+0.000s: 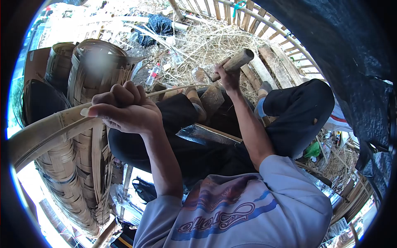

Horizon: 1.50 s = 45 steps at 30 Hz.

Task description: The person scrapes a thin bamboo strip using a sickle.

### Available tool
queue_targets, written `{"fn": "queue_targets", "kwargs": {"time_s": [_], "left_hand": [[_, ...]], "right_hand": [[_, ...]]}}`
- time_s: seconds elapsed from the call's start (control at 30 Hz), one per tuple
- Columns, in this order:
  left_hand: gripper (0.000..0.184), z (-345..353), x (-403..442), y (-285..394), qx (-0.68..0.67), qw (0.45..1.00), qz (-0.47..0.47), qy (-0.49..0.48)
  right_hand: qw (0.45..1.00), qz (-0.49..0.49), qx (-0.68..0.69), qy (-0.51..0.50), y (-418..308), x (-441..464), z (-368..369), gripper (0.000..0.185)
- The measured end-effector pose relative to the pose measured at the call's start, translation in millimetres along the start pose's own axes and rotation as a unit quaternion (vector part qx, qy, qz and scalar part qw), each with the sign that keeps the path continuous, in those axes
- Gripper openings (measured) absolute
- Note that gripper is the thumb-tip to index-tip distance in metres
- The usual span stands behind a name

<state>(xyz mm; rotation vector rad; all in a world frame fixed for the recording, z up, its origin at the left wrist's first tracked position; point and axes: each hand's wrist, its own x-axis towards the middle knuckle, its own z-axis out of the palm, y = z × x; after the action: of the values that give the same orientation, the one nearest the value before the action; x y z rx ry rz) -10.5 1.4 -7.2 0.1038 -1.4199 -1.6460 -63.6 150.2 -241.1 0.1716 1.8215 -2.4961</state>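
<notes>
My left hand (128,107) is closed around a bamboo strip at the left, its thumb lying along the split bamboo pole (53,128). From this hand a thin bamboo strip (173,88) runs right toward my other hand. My right hand (228,78) grips a tool with a thick wooden handle (237,62), the butt pointing up and right. A thin pointed end shows beside the fingers, but the rest of the blade is hard to make out. Below it, a flat brown piece (212,99) stands between my feet.
Tall woven bamboo baskets (97,70) stand close at my left. Straw and shavings (219,45) cover the ground ahead, with a plastic bottle (154,72) among them. Wooden planks (273,62) lie near a bamboo fence (252,16). A dark tarp (343,49) hangs at the right.
</notes>
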Motion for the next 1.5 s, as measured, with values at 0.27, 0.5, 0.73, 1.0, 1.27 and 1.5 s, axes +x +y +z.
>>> {"fn": "queue_targets", "kwargs": {"time_s": [0.27, 0.5, 0.73, 1.0, 1.27, 1.5], "left_hand": [[0.050, 2, -3, 1, -0.002, 1.000, -0.012, -0.001], [0.050, 5, -2, 2, 0.002, 1.000, -0.011, 0.002], [0.049, 9, -6, 4, 0.000, 1.000, -0.009, -0.008], [0.048, 8, -4, 1, 0.004, 1.000, 0.001, -0.019], [0.049, 5, -1, 1, -0.008, 1.000, -0.011, -0.014], [0.050, 11, -2, 0, -0.005, 1.000, -0.008, -0.005]], "right_hand": [[0.994, 0.034, -0.103, 0.010, 85, 2, -37, 0.021], [0.996, -0.033, 0.010, 0.087, 32, 1, -16, 0.014], [0.993, 0.069, -0.088, 0.037, 52, 8, -32, 0.013], [0.993, 0.091, -0.080, 0.018, 47, -6, -22, 0.014], [0.997, 0.061, 0.003, 0.051, 32, 3, -20, 0.014], [0.983, -0.091, -0.155, -0.016, 96, -6, -35, 0.016]]}}
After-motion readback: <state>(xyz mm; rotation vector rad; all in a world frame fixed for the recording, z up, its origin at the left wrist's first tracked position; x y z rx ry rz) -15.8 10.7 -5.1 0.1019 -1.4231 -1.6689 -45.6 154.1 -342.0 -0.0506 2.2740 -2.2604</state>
